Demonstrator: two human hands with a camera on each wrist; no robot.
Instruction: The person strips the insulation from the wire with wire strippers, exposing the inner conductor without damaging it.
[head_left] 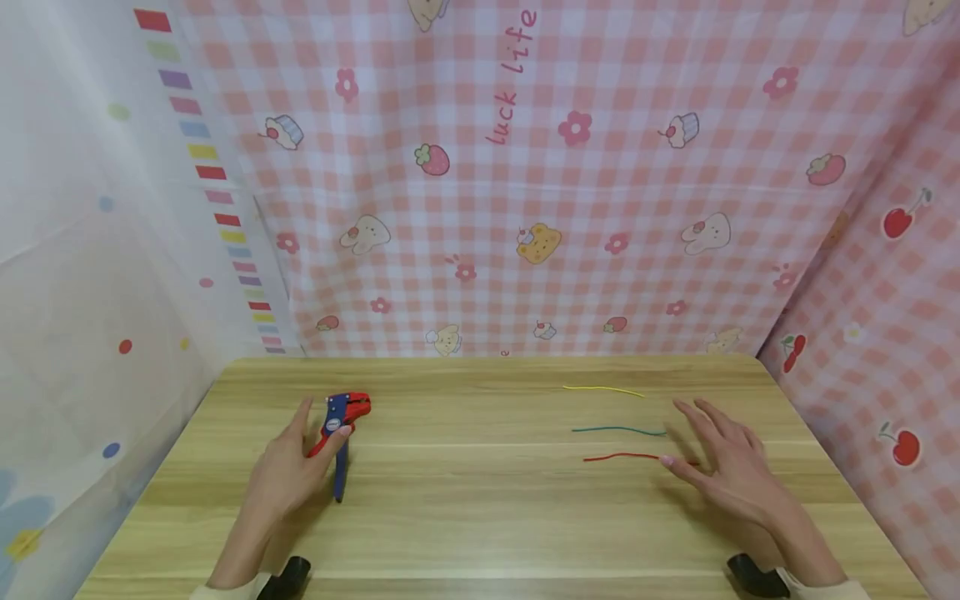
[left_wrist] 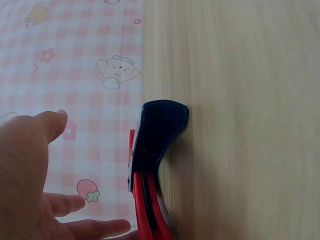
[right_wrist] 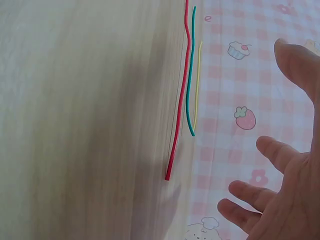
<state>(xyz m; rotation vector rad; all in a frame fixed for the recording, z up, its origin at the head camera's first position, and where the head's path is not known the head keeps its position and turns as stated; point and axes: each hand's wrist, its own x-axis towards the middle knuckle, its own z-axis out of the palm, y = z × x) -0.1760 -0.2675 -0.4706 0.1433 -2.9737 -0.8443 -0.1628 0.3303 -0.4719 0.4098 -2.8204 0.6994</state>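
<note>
A red and blue wire stripper (head_left: 342, 423) lies on the wooden table (head_left: 480, 517) at the left. My left hand (head_left: 311, 437) hovers over its red handle with straight fingers, thumb tip at the tool; no grip is visible. In the left wrist view the wire stripper (left_wrist: 152, 160) lies beside the open left hand (left_wrist: 35, 175). At the right lie a yellow wire (head_left: 603, 389), a green wire (head_left: 618, 430) and a red wire (head_left: 630, 456). My right hand (head_left: 697, 446) is spread open at the red wire's right end. The right wrist view shows the red wire (right_wrist: 180, 100), green wire (right_wrist: 189, 75), yellow wire (right_wrist: 197, 85) and spread right hand (right_wrist: 280, 195).
Pink checked cloth (head_left: 525, 208) hangs behind the table and along its right side; a white spotted sheet (head_left: 97, 292) hangs at the left. Black wrist mounts (head_left: 288, 575) show at the table's near edge. Bare wood lies between the tool and the wires.
</note>
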